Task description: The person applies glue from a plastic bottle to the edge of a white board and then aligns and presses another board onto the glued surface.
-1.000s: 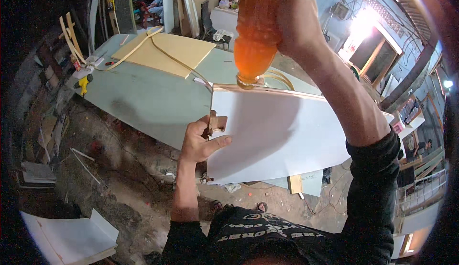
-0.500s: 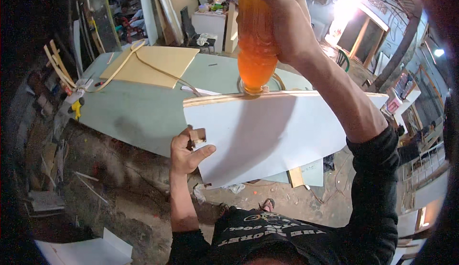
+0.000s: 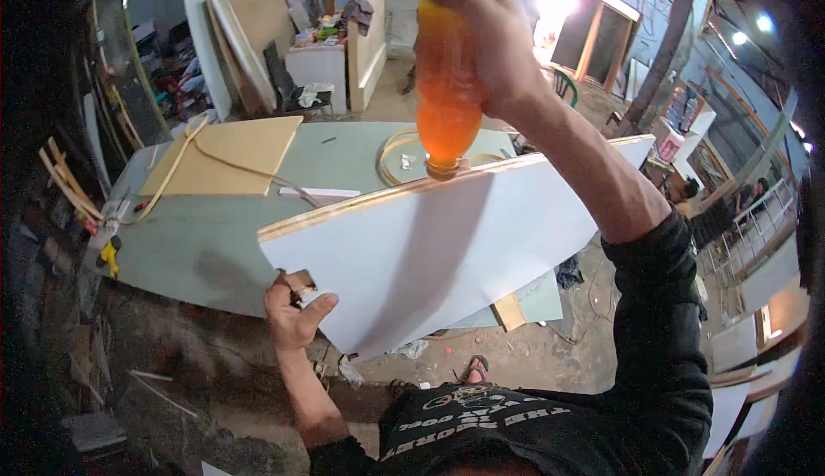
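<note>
My right hand [image 3: 481, 46] grips a clear plastic bottle [image 3: 450, 89] of orange liquid, turned upside down. Its neck meets the plywood top edge of a white-faced board [image 3: 516, 227], which stands on edge and slants up to the right. At the board's lower left corner, my left hand [image 3: 294, 313] has its fingers curled round a small brown piece [image 3: 301, 283], perhaps cardboard or wood. The left thumb lies near the white face. Whether the fingers also bear the board's weight cannot be seen.
Behind the board is a pale green tabletop [image 3: 215, 257] with a yellow sheet [image 3: 228, 162], a coil of edging strip [image 3: 394, 154] and a yellow tool [image 3: 108, 254]. A green chair [image 3: 564, 86] stands farther back. Scraps and cords lie on the floor.
The view has shifted, and the board now slopes more, its left end lower. The bottle's neck sits farther right along the board's edge. Both hands keep their holds.
</note>
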A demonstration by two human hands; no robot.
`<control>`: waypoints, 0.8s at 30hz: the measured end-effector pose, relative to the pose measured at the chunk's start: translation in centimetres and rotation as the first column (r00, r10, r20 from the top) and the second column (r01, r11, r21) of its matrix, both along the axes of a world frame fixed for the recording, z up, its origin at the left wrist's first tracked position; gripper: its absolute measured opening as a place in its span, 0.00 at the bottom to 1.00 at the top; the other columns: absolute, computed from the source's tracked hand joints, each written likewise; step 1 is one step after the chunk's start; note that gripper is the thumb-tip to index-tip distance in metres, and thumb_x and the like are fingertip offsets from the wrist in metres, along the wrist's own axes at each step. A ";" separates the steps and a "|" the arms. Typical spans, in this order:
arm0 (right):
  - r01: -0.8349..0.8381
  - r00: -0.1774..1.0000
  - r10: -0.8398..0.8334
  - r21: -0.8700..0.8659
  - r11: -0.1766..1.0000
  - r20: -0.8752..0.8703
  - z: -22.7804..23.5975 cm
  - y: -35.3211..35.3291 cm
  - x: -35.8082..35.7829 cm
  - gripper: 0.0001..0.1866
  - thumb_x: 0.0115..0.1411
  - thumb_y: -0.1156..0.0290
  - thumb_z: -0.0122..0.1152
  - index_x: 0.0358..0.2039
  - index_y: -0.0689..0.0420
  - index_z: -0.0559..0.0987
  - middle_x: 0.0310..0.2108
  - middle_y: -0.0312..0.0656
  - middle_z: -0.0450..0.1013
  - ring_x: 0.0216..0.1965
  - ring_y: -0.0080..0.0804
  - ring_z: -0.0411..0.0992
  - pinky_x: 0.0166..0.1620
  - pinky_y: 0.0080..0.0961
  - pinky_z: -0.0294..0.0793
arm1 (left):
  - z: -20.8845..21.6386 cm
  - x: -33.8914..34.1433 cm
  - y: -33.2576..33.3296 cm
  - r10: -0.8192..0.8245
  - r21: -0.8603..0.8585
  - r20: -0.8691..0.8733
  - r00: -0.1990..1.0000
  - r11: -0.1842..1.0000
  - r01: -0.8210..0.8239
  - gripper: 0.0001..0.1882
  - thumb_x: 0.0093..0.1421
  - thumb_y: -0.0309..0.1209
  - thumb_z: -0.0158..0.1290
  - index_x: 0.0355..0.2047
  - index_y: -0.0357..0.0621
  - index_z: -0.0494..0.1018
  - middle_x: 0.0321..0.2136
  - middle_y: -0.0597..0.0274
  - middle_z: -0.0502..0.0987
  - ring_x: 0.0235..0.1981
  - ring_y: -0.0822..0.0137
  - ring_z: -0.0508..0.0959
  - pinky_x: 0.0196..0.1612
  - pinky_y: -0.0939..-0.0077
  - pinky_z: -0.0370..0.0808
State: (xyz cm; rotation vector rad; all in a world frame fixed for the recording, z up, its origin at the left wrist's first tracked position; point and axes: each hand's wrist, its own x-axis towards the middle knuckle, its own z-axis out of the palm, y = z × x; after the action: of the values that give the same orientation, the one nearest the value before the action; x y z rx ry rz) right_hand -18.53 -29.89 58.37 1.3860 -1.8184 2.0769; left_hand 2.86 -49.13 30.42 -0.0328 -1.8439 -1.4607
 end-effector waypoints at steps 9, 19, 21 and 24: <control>0.124 0.992 -0.127 -0.119 0.985 -0.016 -0.5 3.3 -3.5 0.16 0.63 0.60 0.56 0.40 0.61 0.75 0.28 0.40 0.74 0.25 0.29 0.75 0.28 0.30 0.77 | -0.1 0.0 0.0 0.030 -0.082 -0.010 0.999 0.996 -0.031 0.19 0.50 0.36 0.70 0.35 0.35 0.78 0.28 0.64 0.78 0.31 0.71 0.74 0.37 0.73 0.71; 0.078 0.991 -0.080 0.017 0.997 0.109 0.1 5.9 -3.2 0.17 0.62 0.63 0.59 0.44 0.64 0.76 0.34 0.44 0.75 0.34 0.29 0.77 0.36 0.30 0.79 | -0.2 0.3 0.4 0.022 0.015 -0.016 1.000 1.000 -0.021 0.20 0.51 0.39 0.71 0.33 0.36 0.77 0.30 0.63 0.78 0.31 0.72 0.73 0.36 0.72 0.70; 0.079 0.997 -0.080 -0.022 0.997 -0.016 -0.3 4.8 -3.0 0.17 0.60 0.63 0.60 0.44 0.63 0.76 0.32 0.44 0.75 0.29 0.29 0.77 0.32 0.28 0.79 | -2.1 1.0 -1.5 0.047 -0.062 0.047 0.998 0.997 -0.044 0.20 0.50 0.38 0.71 0.34 0.35 0.77 0.31 0.62 0.79 0.32 0.71 0.74 0.38 0.71 0.71; 0.013 1.000 -0.013 -0.053 0.999 0.005 -0.5 3.6 -1.8 0.18 0.59 0.62 0.61 0.43 0.63 0.76 0.29 0.43 0.75 0.27 0.28 0.76 0.30 0.29 0.79 | 0.1 0.6 0.7 -0.012 0.075 0.015 1.000 0.997 0.011 0.21 0.50 0.38 0.71 0.35 0.34 0.77 0.32 0.60 0.80 0.34 0.70 0.75 0.40 0.70 0.72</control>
State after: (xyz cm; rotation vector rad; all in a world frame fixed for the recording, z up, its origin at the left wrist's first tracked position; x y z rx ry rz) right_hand -20.34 -26.34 57.89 1.3536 -1.7560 2.1077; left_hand 3.49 -48.42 30.56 0.0046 -1.8019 -1.5407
